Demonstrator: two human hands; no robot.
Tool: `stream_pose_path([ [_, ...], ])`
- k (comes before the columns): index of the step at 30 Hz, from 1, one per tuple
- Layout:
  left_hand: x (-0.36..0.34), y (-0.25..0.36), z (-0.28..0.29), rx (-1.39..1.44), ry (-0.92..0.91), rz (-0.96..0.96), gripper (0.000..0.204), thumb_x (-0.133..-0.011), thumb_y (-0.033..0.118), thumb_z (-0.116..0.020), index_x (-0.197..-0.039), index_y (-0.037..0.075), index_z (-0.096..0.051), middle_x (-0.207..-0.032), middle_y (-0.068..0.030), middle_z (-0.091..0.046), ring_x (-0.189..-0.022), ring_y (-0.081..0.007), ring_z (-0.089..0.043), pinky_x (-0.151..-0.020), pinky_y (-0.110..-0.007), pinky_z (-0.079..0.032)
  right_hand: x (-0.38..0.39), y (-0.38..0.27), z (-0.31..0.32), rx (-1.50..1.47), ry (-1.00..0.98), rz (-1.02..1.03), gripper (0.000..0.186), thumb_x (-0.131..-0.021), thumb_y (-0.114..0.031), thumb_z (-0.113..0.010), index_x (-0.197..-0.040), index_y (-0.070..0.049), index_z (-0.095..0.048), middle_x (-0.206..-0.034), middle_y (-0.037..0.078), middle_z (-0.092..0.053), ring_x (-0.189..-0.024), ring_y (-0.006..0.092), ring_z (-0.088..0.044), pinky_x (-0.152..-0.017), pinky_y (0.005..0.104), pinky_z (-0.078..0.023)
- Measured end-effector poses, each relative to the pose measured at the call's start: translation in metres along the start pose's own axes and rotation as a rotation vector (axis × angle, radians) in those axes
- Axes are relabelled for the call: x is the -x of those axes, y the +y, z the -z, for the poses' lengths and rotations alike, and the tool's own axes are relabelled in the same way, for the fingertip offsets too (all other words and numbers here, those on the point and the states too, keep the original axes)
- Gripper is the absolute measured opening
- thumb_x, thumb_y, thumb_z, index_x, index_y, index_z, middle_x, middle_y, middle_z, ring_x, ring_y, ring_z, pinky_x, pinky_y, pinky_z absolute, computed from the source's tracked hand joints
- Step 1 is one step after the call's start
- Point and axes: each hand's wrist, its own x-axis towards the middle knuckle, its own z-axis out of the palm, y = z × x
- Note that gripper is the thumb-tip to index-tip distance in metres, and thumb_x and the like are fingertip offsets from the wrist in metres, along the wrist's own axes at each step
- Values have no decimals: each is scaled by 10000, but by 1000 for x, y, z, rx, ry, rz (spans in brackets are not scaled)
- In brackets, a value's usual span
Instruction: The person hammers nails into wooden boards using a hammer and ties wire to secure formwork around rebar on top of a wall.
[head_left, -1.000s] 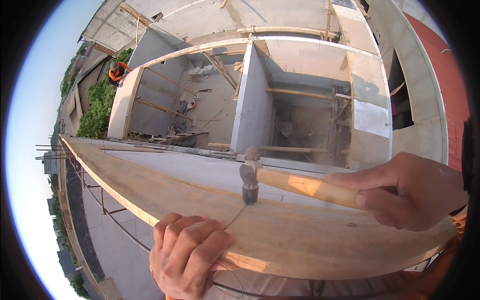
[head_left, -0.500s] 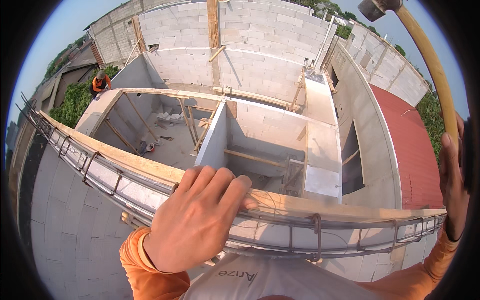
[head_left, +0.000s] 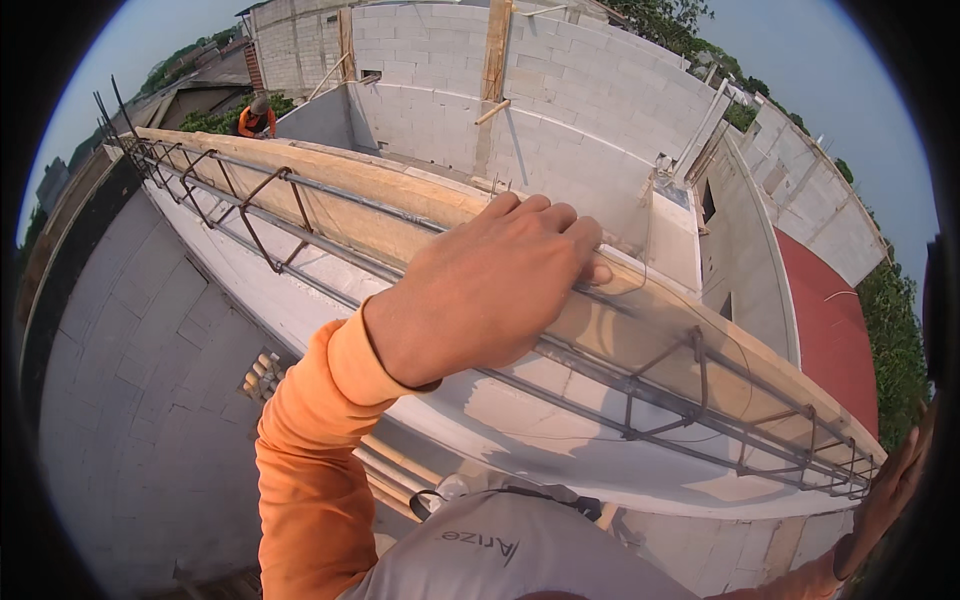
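Note:
My left hand is closed over the top edge of a long wooden board, thumb on the near side and fingers over the far side. Along the board's near face runs a rebar cage of long bars and bent square ties, lying above a pale block wall. A thin wire loops down the board to the right of this hand. My right hand is at the far right rim, partly cut off and in shadow. The hammer it gripped half a second ago lies outside the picture now.
A co-worker in orange crouches at the far left. Behind the board rise block walls with a wooden post. A red metal roof lies at the right. Below me are bamboo poles and a drop beside the wall.
My view has tilted and shifted, so the board now hides most of the rooms. The hammer has gone out of the picture and my right hand sits lower. My left hand still grips the board.

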Motion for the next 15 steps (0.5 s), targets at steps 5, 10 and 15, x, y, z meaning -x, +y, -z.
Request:
stream_pose_path([
  [5,-3,11,-6,103,94,97,219,-1032,142,-536,-1084,-59,-606,-985,-229,-644,-910,-418,-612,-822,-420,-476,-3,47,18,368,35,90,302,-1104,-231,-492,-1262,-19,-638,-738,0,-405,-675,89,-396,-598,280,-362],
  [10,-5,13,-18,119,136,70,234,-1036,166,-523,-1086,-57,-573,-929,-244,-618,-872,-434,-575,-797,-415,-464,-9,78,6,116,-48,101,426,-1078,-380,-527,-1180,8,-670,-945,104,-733,-920,178,-681,-859,334,-508],
  [15,-6,11,-9,65,20,65,242,-1031,151,-547,-1163,-48,-587,-988,-219,-633,-916,-412,-593,-847,-405,-472,-18,110,-13,62,-109,124,443,-1062,-425,-542,-1122,-11,-687,-970,123,-748,-955,202,-697,-857,354,-511],
])
